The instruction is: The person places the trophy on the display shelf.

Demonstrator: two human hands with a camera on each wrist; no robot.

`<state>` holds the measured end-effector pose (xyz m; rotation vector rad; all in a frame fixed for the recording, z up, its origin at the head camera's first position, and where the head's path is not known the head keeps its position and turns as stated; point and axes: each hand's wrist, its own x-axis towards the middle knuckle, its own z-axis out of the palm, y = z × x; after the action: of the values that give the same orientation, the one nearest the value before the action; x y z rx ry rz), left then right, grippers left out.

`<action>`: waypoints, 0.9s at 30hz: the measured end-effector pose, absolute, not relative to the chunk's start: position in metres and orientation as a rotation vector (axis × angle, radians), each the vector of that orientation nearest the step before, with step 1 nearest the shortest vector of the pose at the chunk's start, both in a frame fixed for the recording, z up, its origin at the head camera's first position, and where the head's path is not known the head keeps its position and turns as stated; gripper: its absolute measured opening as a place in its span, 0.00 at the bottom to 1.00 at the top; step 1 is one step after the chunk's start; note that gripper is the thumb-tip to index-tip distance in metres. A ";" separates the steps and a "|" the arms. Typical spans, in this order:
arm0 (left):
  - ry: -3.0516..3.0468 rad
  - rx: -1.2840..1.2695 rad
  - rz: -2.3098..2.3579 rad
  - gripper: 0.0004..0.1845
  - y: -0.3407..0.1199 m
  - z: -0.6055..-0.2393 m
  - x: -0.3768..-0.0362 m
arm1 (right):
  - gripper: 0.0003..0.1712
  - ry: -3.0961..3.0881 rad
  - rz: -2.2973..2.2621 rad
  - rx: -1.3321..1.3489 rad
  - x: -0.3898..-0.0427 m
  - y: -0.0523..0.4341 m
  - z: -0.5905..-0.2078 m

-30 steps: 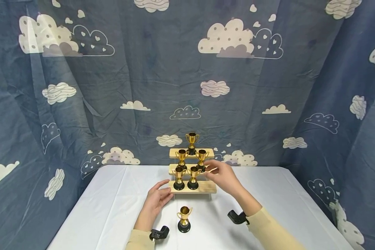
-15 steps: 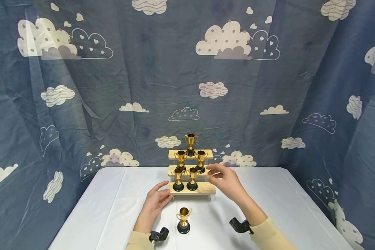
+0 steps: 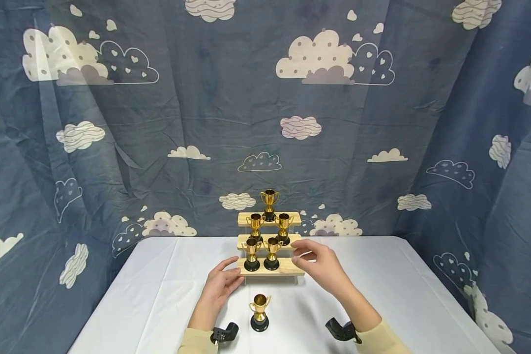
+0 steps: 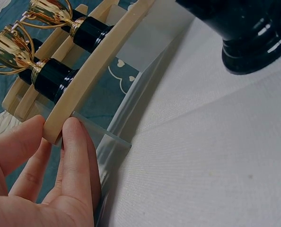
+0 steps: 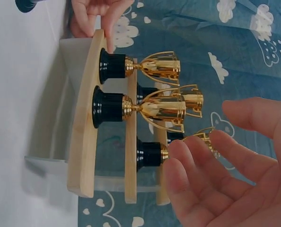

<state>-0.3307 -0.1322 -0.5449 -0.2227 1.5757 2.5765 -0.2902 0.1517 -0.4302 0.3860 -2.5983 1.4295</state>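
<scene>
A three-step display stand (image 3: 292, 267) has wooden boards on clear supports. On its lowest board stand two gold trophy cups (image 3: 272, 253) with black bases. Two more trophies (image 3: 283, 228) stand on the middle board and one top trophy (image 3: 269, 204) on the highest. My left hand (image 3: 219, 286) pinches the left end of the lowest board, thumb above and fingers (image 4: 76, 156) below in the left wrist view. Beside the stand's right end, my right hand (image 3: 320, 265) hovers with loosely bent fingers and nothing in them. A single trophy (image 3: 259, 312) stands upright on the table in front.
A white cloth covers the table (image 3: 168, 275). Behind and at both sides hangs a dark blue curtain (image 3: 221, 118) with cloud prints. Each wrist wears a black camera (image 3: 224, 333).
My right hand has drawn back from beside the middle board's right trophy, moving slightly toward me and lower. The left hand keeps its hold on the board, and the trophies stay in place.
</scene>
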 end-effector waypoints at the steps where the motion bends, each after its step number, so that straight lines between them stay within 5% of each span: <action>1: 1.577 -0.221 2.576 0.29 -0.132 -0.545 -0.331 | 0.18 -2.602 1.434 0.386 -0.289 0.151 -0.431; 27: 1.564 -0.213 2.575 0.30 -0.133 -0.547 -0.332 | 0.18 -2.668 1.506 0.688 -0.266 0.130 -0.455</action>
<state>-0.3325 -0.1332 -0.5472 -0.2126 1.5636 2.5746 -0.2661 0.1300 -0.4548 0.6884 -2.6685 1.5059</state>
